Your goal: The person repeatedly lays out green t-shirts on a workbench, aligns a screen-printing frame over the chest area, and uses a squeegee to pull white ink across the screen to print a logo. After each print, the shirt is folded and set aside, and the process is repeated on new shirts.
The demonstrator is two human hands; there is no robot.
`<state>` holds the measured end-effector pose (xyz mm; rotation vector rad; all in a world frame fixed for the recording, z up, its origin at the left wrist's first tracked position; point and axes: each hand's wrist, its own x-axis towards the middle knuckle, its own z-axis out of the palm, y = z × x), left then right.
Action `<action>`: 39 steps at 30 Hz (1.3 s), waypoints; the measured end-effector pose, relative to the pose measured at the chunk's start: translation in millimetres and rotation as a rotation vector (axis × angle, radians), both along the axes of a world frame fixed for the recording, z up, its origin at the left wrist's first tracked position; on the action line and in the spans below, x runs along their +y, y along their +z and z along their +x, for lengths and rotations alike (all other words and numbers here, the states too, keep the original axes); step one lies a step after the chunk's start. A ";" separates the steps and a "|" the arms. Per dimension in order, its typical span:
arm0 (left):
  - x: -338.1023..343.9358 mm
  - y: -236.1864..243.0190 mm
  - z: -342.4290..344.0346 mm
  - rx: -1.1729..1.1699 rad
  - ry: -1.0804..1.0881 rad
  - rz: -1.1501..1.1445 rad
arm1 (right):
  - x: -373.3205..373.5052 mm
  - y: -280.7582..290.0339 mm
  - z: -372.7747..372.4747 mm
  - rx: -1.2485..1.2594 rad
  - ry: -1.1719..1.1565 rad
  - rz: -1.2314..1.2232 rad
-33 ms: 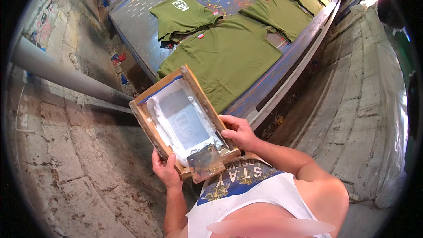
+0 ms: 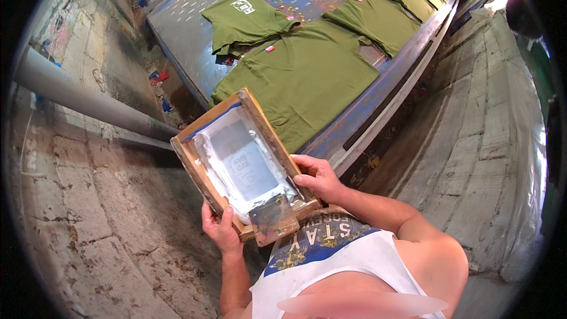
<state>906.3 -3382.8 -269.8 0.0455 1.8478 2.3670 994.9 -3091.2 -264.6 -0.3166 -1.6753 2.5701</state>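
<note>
A wooden screen printing frame (image 2: pixel 204 178) is held up in front of my body, tilted, above the near end of the table. Its mesh (image 2: pixel 239 159) is pale grey with a faint design, edged by white paint and tape. My left hand (image 2: pixel 222 229) grips the lower left rail, thumb on top. My right hand (image 2: pixel 319 177) is closed round the right rail, fingers behind it. A paint-stained flat squeegee (image 2: pixel 273 221) leans on the frame's near end, with white paint at its upper edge. Just beyond the frame lies a green T-shirt (image 2: pixel 307 77).
The long paint-spotted table (image 2: pixel 183 29) carries several green shirts. A folded one (image 2: pixel 245 20) at the left bears a white print; another shirt (image 2: pixel 378 18) lies at the right. A thick pipe (image 2: pixel 88 97) crosses on the left. Block walls (image 2: pixel 460 118) stand on both sides.
The printing frame has shifted very slightly left in my hands' grip. Both hands keep their hold, and the shirts lie as before.
</note>
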 end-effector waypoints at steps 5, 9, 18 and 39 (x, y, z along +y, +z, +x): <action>17.8 1.3 4.6 0.097 0.185 -0.072 | 24.0 12.6 -29.2 -0.011 0.146 -0.021; 60.7 1.4 14.7 0.109 0.265 -0.130 | 69.8 2.5 -51.8 -0.010 0.227 -0.029; 270.6 4.0 36.0 0.102 0.403 -0.182 | 268.1 -24.8 -46.4 -0.029 0.200 -0.100; 443.8 -45.1 10.5 0.313 0.228 -0.265 | 433.4 -61.2 -24.9 0.024 -0.147 0.371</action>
